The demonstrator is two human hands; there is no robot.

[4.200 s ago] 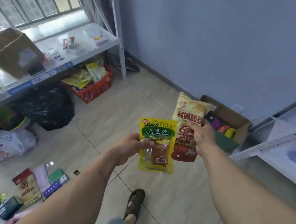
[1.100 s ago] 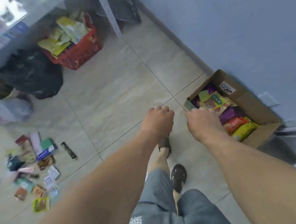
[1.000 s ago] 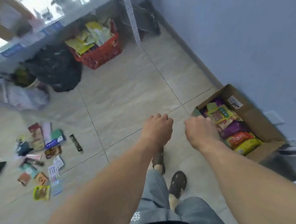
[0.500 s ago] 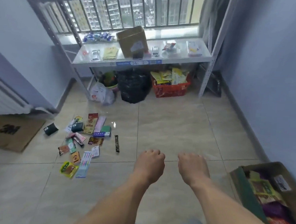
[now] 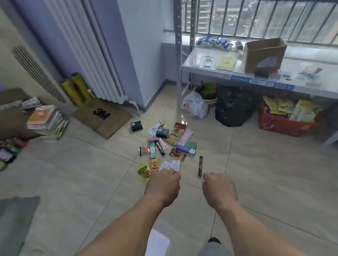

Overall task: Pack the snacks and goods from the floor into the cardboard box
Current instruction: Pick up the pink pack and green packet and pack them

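Observation:
Several snack packets and small goods lie scattered on the tiled floor ahead of me. Among them are a red and yellow packet, a yellow-green packet, a dark stick pack and a small black box set apart to the left. My left hand is held out in a fist just short of the pile's near edge, holding nothing. My right hand is curled the same way beside the stick pack, also holding nothing. The packing box is out of view.
A metal shelf under the window carries a cardboard box. Beneath it stand a white bag, a black bag and a red basket. Flat 3M cardboard and stacked books lie at left.
The packets I held went into the box. The view has swung left from the box to the floor pile, which is now closer. Both hands stay curled and hold nothing.

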